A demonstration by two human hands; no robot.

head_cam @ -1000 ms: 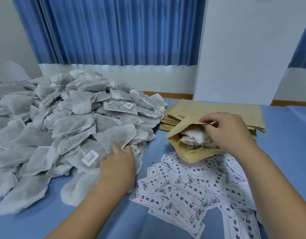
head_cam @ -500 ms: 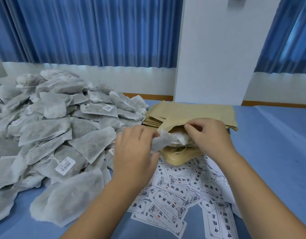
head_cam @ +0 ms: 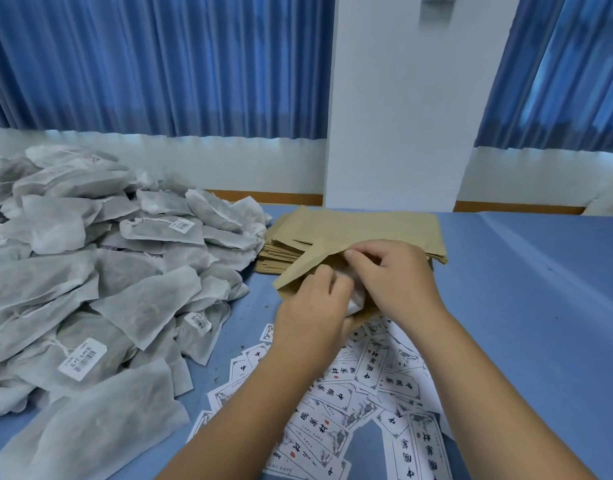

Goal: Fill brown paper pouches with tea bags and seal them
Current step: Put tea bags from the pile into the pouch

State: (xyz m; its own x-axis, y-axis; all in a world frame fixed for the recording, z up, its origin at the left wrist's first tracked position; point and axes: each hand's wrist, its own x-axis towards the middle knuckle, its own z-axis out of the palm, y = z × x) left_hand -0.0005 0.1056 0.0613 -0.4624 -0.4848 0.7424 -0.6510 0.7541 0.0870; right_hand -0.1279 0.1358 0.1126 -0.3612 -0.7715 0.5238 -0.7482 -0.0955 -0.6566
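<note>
Both hands at the brown pouch (head_cam: 300, 271) mouth!
The left hand (head_cam: 312, 313) curls round a white tea bag (head_cam: 354, 303) in the opening; the right hand (head_cam: 397, 282) pinches the flap just above those fingers.

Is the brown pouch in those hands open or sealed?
Open: the right hand lifts the upper flap of the pouch, the left hand pushes a white tea bag in.
</note>
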